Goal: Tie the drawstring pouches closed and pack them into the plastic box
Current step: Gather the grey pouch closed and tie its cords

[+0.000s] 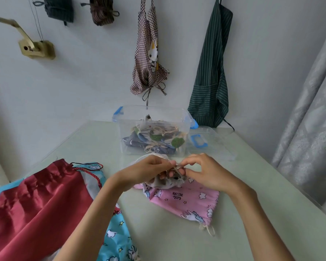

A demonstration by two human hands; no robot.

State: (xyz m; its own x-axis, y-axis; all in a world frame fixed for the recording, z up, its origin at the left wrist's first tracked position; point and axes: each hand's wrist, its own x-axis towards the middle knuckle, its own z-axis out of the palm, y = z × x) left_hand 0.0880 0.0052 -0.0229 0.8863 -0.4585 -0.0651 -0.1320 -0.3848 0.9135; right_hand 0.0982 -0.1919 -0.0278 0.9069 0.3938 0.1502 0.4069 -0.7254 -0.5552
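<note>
**Tying of a pouch cord above the table**

A small white printed pouch (166, 182) is held between both hands, just in front of the clear plastic box (151, 129) and above a pink unicorn pouch (188, 200) that lies flat on the pale green table (252, 213). The left hand (149, 172) is curled around the pouch's gathered neck from the left, fingers bent inward. The right hand (203, 172) is brought in from the right, its thumb and forefinger pinched on the pale drawstring (177, 167) where the two hands meet. Both forearms are seen rising from the lower edge and converging at the centre. Several tied pouches with twine bows (154, 138) are seen inside the box, whose blue-clipped lid (201, 140) rests just to its right. A red satin bag (36, 200) and a blue cloud-print bag (119, 240) are laid at the left, well apart from the hands.
</note>
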